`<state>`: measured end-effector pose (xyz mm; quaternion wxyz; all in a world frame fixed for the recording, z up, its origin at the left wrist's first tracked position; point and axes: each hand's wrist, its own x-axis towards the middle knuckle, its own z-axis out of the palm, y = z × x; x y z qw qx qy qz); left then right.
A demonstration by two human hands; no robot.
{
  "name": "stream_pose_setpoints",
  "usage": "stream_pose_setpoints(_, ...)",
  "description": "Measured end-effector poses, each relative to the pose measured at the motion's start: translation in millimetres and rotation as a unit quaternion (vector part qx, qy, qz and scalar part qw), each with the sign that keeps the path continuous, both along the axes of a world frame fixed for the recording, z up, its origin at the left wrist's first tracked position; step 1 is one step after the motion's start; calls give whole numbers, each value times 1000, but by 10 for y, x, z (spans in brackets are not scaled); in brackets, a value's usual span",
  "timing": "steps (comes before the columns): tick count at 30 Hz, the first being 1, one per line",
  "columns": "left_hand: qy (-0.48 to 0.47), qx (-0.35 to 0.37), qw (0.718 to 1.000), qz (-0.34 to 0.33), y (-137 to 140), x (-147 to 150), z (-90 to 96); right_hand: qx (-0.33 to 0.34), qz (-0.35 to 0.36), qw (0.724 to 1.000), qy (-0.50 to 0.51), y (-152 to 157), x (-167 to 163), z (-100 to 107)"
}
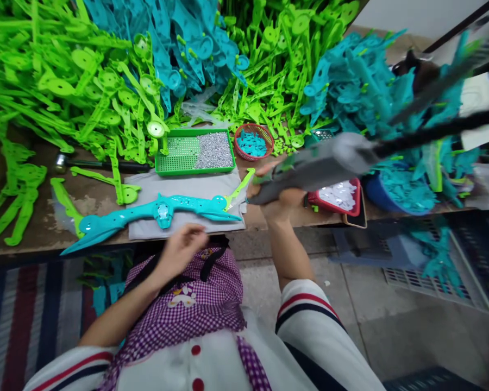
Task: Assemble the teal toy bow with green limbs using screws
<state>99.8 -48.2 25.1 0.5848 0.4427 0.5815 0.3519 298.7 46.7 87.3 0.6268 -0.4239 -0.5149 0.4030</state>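
Observation:
My right hand [277, 191] grips a grey power screwdriver [318, 165] with a black cable running up to the right; its tip sits at the right end of the teal plastic bow-shaped piece [158, 213]. That piece lies on a grey cloth [187, 187] at the table's front edge. A green plastic strip [239, 190] pokes out by the tool's tip. My left hand [183, 248] hovers below the cloth's front edge, fingers curled, nothing visible in it.
A green tray [193, 153] holds small screws. A red basket [253, 142] of teal bits and a red tray [337, 196] of white parts stand nearby. Piles of green [65, 81] and teal [358, 81] plastic parts fill the table's back. A hammer [98, 164] lies left.

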Motion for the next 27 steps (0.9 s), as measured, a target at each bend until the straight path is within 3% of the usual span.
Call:
stream_pose_setpoints(1, -105, -91, 989, -40, -25, 264, -8, 5, 9, 1000, -11, 41, -7, -2)
stream_pose_setpoints(3, -245, -219, 945, -3, 14, 732, -39, 6, 19, 999, -27, 101, -27, -46)
stream_pose_setpoints(6, -321, -290, 897, 97, 189, 1142, -76, 1, 21, 999, -37, 121, -28, -139)
stream_pose_setpoints(9, -339, -322, 869, 159, 310, 1273, -78, -6, 33, 999, -36, 93, 7, -202)
stream_pose_setpoints(16, -325, -280, 876, 222, 321, 1434, -109, 6, 60, 997, -46, 160, -17, -233)
stream_pose_setpoints(18, -321, -281, 885, 186, 253, 1350, -116, -6, 70, 995, -66, 214, -72, -168)
stream_pose_setpoints(20, -310, -281, 903, 103, 152, 1144, -95, -13, 78, 992, -101, 245, -152, -70)
stream_pose_setpoints(22, -270, -222, 936, 29, 94, 849, -28, -2, 93, 986, -142, 229, -256, 30)
stream_pose_setpoints(24, -210, -20, 973, 96, 166, 550, 96, 28, 124, 977, -173, 174, -365, 96)
stream_pose_setpoints(26, -196, 212, 943, 165, 364, 331, 272, 75, 170, 961, -204, 116, -409, 107)
stream_pose_setpoints(27, -206, 278, 923, 170, 483, 260, 370, 97, 179, 953, -222, 97, -373, 88)
